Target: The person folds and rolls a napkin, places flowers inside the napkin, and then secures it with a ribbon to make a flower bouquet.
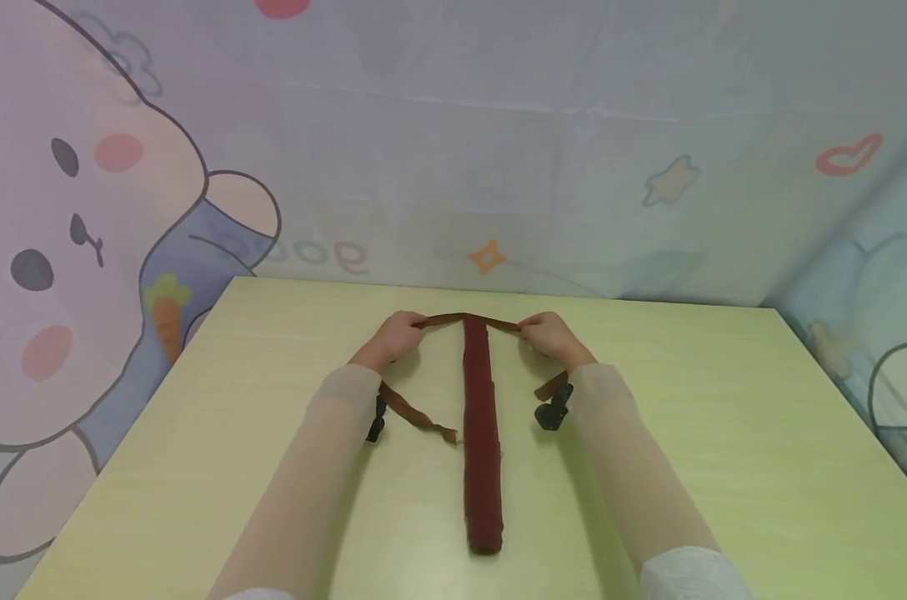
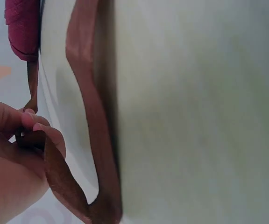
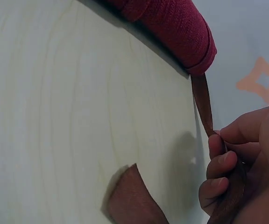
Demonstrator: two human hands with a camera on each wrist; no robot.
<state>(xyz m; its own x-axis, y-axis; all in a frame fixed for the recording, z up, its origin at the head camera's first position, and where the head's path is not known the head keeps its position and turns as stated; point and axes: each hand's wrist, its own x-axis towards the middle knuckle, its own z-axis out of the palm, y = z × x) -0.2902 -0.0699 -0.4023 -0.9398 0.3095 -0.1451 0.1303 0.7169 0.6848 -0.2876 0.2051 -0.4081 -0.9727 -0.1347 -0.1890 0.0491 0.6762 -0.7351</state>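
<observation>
A dark red fabric roll (image 1: pixel 483 433) lies lengthwise on the table, its far end between my two hands. From that far end a brown ribbon (image 1: pixel 446 319) runs out to both sides. My left hand (image 1: pixel 399 336) pinches the ribbon on the left between thumb and fingers, and its loose tail (image 2: pixel 97 116) loops down onto the table toward the roll. On the other side my right hand (image 1: pixel 553 337) grips the ribbon with curled fingers. A free ribbon end (image 3: pixel 132 198) hangs below that hand, close over the table.
The pale wooden table (image 1: pixel 724 433) ends at a wall covering (image 1: pixel 453 167) printed with cartoon figures, close behind my hands. Black wrist devices show under both forearms, one at the right wrist (image 1: pixel 553 408). Table surface extends to both sides of the roll.
</observation>
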